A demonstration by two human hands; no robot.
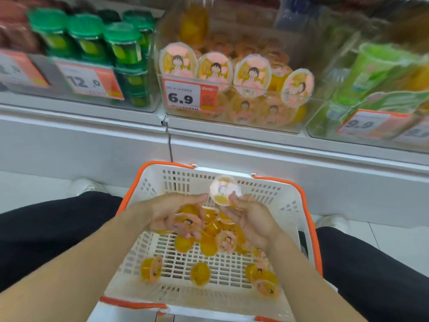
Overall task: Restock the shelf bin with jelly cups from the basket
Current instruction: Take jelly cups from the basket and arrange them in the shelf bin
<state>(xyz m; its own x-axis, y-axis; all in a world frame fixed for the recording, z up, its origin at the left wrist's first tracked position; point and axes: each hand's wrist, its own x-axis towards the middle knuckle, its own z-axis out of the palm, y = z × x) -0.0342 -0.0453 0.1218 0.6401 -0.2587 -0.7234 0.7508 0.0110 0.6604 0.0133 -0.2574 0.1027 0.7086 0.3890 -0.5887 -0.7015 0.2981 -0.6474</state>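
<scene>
Right hand: the right hand (251, 220) pinches one jelly cup (224, 191) at its lower edge with its fingertips. The cup is up above the basket, lid showing.
Left hand: the left hand (176, 216) is palm up over the basket. Its fingers curl loosely under a second cup (185, 221). The picture is blurry there, so I cannot tell how tight it holds.
Basket: the white basket (148, 189) with an orange rim sits on the floor between the person's knees. More yellow cups (200, 274) lie loose on its bottom, some on their sides.
Bin: the clear shelf bin (299, 123) is up on the white shelf, right behind the basket. It is packed with the same cups, and a row of them (251, 74) leans on the front wall, lids out.
Price tag: a tag (189, 96) on the bin front says 6.9.
Next door: green tubs (120, 43) stand in the bin to the left. Green packs (376, 66) sit in the bin to the right, all blurry.
</scene>
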